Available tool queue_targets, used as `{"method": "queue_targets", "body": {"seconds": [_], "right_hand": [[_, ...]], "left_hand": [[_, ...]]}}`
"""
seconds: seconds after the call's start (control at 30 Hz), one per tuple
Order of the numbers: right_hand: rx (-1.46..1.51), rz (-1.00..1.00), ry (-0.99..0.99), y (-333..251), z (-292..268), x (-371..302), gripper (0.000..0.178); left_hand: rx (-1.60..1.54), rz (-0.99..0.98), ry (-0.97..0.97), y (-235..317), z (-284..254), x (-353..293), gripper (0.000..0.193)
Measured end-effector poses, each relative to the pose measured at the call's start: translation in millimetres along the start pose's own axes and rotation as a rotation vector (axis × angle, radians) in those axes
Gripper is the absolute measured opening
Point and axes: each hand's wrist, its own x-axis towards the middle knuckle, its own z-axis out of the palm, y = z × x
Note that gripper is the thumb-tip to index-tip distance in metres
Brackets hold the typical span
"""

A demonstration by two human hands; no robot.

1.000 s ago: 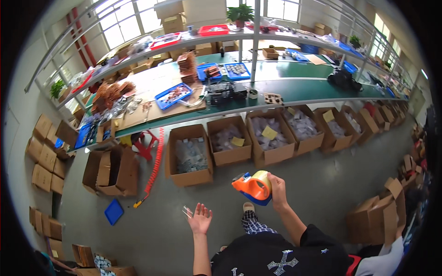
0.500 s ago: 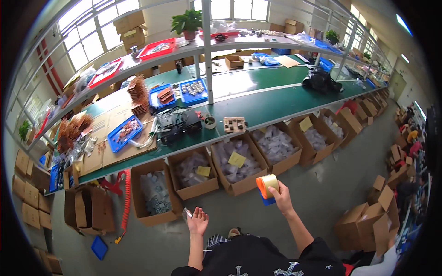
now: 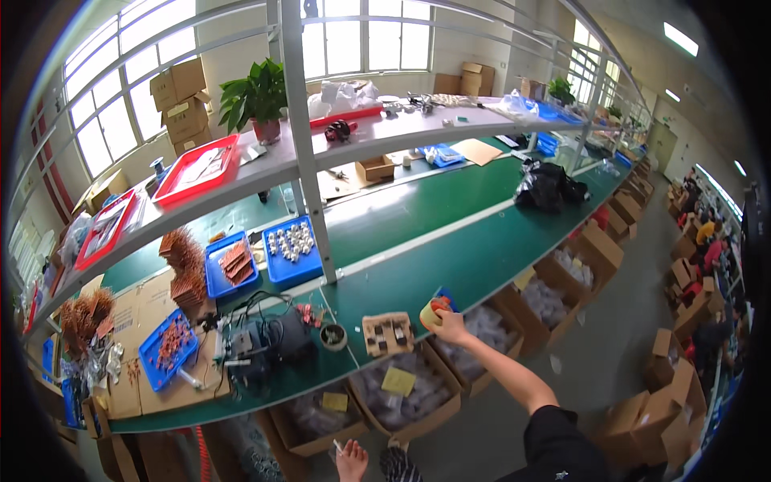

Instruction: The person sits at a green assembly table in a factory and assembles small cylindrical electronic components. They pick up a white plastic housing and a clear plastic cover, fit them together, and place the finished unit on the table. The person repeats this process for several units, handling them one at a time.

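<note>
My right hand (image 3: pixel 451 328) is closed around a tape dispenser (image 3: pixel 434 312) with a roll of yellowish tape and blue and orange parts. It is at the green workbench's front edge, just right of a small cardboard piece (image 3: pixel 387 334) holding dark parts. My left hand (image 3: pixel 352 463) is low in the picture, in front of an open carton. Between its thumb and fingers is a small pale, partly clear piece (image 3: pixel 336 447), too small to name exactly.
Open cartons of clear plastic bags (image 3: pixel 401 391) line the bench's front. On the bench (image 3: pixel 385 289) are a dark machine with cables (image 3: pixel 269 341), a small pot (image 3: pixel 333 336), blue trays of parts (image 3: pixel 292 251) and a black bag (image 3: pixel 550 185). A metal post (image 3: pixel 301 136) rises from it.
My right hand has carried the tape dispenser forward and left to the bench edge. My left hand is now lower in the picture. The view has shifted nearer the bench.
</note>
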Motion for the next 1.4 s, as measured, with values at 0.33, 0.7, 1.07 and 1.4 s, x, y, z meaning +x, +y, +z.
{"method": "queue_targets", "body": {"seconds": [0.33, 0.7, 1.07, 1.4], "right_hand": [[-0.344, -0.036, 0.052, 91, 128, 98, 0.018], [0.7, 0.39, -0.113, 82, -40, -133, 0.018], [1.073, 0.366, 0.605, 162, -336, -282, 0.016], [1.182, 0.185, 0.569, 266, -450, -336, 0.051]], "left_hand": [[0.195, 0.164, -0.039, 25, 93, 31, 0.032], [0.463, -0.762, -0.382, -196, 253, 75, 0.039], [0.394, -0.903, -1.32, -486, 476, -97, 0.052], [0.388, -1.096, -1.477, -672, 488, -158, 0.052]]}}
